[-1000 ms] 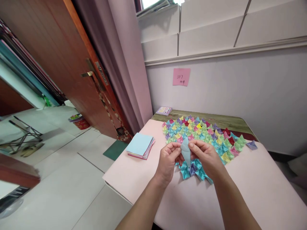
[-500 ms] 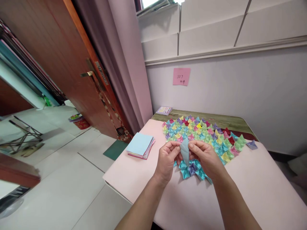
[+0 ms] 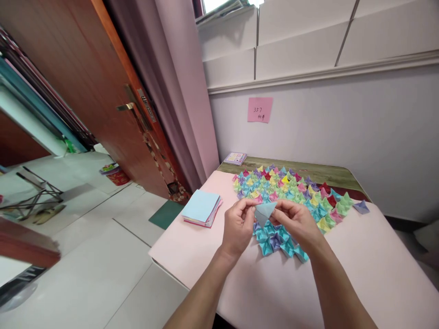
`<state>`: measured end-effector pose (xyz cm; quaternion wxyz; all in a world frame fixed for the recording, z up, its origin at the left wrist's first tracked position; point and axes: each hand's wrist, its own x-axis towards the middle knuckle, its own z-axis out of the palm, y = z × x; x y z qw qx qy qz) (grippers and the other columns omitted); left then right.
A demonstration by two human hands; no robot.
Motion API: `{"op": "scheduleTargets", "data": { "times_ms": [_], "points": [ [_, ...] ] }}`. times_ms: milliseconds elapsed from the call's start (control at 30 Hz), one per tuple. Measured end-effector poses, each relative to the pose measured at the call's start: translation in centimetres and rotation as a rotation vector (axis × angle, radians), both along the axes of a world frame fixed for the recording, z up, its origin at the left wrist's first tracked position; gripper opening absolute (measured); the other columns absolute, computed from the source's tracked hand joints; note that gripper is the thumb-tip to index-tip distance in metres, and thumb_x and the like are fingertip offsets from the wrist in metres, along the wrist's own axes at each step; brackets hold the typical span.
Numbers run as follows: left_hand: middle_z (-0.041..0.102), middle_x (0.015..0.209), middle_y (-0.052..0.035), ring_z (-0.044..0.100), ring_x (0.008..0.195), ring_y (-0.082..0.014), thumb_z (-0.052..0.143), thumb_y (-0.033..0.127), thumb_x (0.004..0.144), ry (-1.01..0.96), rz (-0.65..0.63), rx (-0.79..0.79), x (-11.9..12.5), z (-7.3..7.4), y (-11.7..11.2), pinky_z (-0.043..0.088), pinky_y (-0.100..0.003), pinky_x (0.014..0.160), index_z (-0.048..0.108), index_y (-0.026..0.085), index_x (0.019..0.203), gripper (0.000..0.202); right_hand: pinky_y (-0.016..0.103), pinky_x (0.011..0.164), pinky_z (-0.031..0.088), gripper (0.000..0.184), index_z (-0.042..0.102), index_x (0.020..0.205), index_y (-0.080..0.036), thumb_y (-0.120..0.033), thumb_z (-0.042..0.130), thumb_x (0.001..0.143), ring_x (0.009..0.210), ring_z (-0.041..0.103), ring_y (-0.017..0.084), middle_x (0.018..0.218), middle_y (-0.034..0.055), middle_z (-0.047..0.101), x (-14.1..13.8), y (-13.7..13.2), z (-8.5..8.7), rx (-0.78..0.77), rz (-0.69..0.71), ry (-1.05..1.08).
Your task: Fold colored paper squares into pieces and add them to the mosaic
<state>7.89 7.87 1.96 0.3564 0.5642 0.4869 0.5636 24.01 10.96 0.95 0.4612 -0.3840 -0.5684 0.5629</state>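
Observation:
A folded piece of light blue paper [image 3: 265,213], now a triangle pointing down, is held up between my two hands. My left hand [image 3: 239,222] pinches its left corner between thumb and fingers. On the other side my right hand [image 3: 295,220] grips the right corner the same way. Below and behind the hands, many folded paper pieces [image 3: 288,183] in green, yellow, pink, purple, red and blue stand in rows on the table. Several bright blue ones [image 3: 266,246] lie nearest me, just under the held paper, partly hidden by my fingers.
Left on the pink-covered table [image 3: 370,265] sits a stack of square paper [image 3: 201,206], light blue on top. A single purple folded piece [image 3: 361,207] lies apart at the right. A small packet [image 3: 235,158] rests at the back corner, and a pink note [image 3: 259,110] is on the wall.
The held paper has gone from a narrow upright shape to a wide triangle pointing down. My hands have shifted slightly, still pinching it.

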Motion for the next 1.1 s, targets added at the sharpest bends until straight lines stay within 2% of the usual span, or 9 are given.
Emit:
{"op": "scheduleTargets", "data": {
  "times_ms": [167,267,333,433,533,633,733,900,1100],
  "points": [
    [0.062,0.071,-0.0019,0.058,0.056,-0.0128,0.055,0.026,0.088,0.022,-0.044,-0.01,0.5,0.3,-0.5,0.048,-0.023,0.053,0.067,0.017,0.092,0.016,0.024,0.057,0.045,0.024,0.071,0.086,-0.015,-0.036,0.074,0.074,0.06,0.057,0.014,0.066,0.0008,0.065,-0.1,0.2,-0.3,0.026,0.099,-0.065],
    [0.062,0.07,-0.0016,0.06,0.056,-0.0134,0.056,0.027,0.088,-0.024,-0.063,-0.037,0.7,0.3,-0.7,0.051,-0.024,0.054,0.067,0.016,0.092,0.016,0.023,0.052,0.043,0.019,0.072,0.086,-0.016,-0.032,0.071,0.075,0.056,0.055,0.013,0.063,0.0,0.064,-0.3,0.0,-0.3,0.105,0.018,-0.16],
    [0.062,0.068,-0.001,0.061,0.056,-0.0135,0.058,0.028,0.087,-0.082,-0.081,-0.056,0.8,0.1,-0.6,0.052,-0.025,0.056,0.066,0.016,0.091,0.016,0.022,0.05,0.04,0.013,0.072,0.085,-0.017,-0.027,0.068,0.077,0.052,0.053,0.012,0.059,-0.002,0.062,-0.4,-0.2,-0.3,0.238,-0.106,-0.284],
    [0.063,0.065,-0.0003,0.061,0.055,-0.0134,0.065,0.031,0.083,-0.236,-0.101,-0.11,0.6,-0.1,-0.1,0.053,-0.026,0.057,0.066,0.015,0.088,0.016,0.021,0.05,0.038,0.008,0.071,0.078,-0.02,-0.023,0.064,0.08,0.049,0.051,0.01,0.055,-0.0043,0.059,-0.6,-0.4,-0.3,0.525,-0.283,-0.488],
    [0.064,0.064,-0.0002,0.061,0.055,-0.012,0.072,0.032,0.078,-0.451,-0.11,-0.189,0.5,-0.5,0.4,0.054,-0.025,0.057,0.067,0.014,0.083,0.02,0.021,0.055,0.041,0.011,0.07,0.08,-0.021,-0.018,0.06,0.082,0.053,0.056,0.01,0.061,-0.0038,0.063,-0.9,-0.4,-0.5,0.744,-0.35,-0.562],
    [0.064,0.064,0.0,0.059,0.054,-0.0095,0.077,0.031,0.074,-0.609,-0.14,-0.251,0.3,-0.7,0.6,0.053,-0.021,0.054,0.067,0.013,0.08,0.022,0.02,0.059,0.043,0.021,0.071,0.087,-0.022,-0.01,0.055,0.08,0.057,0.06,0.01,0.07,-0.0028,0.068,-0.9,-0.4,-0.5,0.858,-0.36,-0.568],
    [0.064,0.064,0.0004,0.059,0.051,-0.0084,0.081,0.029,0.07,-0.646,-0.155,-0.276,0.1,-0.7,0.5,0.051,-0.02,0.052,0.067,0.012,0.083,0.025,0.02,0.06,0.044,0.024,0.071,0.084,-0.022,-0.007,0.053,0.077,0.058,0.059,0.01,0.071,-0.0031,0.069,-0.7,-0.5,-0.1,0.817,-0.321,-0.534],
    [0.064,0.063,0.0007,0.057,0.047,-0.0085,0.084,0.028,0.066,-0.653,-0.174,-0.316,0.0,-0.6,0.4,0.049,-0.02,0.047,0.067,0.012,0.083,0.03,0.019,0.054,0.044,0.02,0.072,0.081,-0.023,-0.011,0.057,0.076,0.054,0.056,0.01,0.064,-0.0043,0.065,-0.5,-0.9,0.6,0.606,-0.259,-0.426],
    [0.063,0.064,0.001,0.056,0.05,-0.0072,0.085,0.028,0.065,-0.722,-0.181,-0.358,0.3,-0.7,0.3,0.047,-0.017,0.047,0.066,0.012,0.083,0.031,0.023,0.056,0.045,0.019,0.073,0.08,-0.024,-0.013,0.058,0.075,0.055,0.056,0.012,0.069,-0.0017,0.069,-1.0,-1.1,0.6,0.641,-0.299,-0.481]
  ]
}}
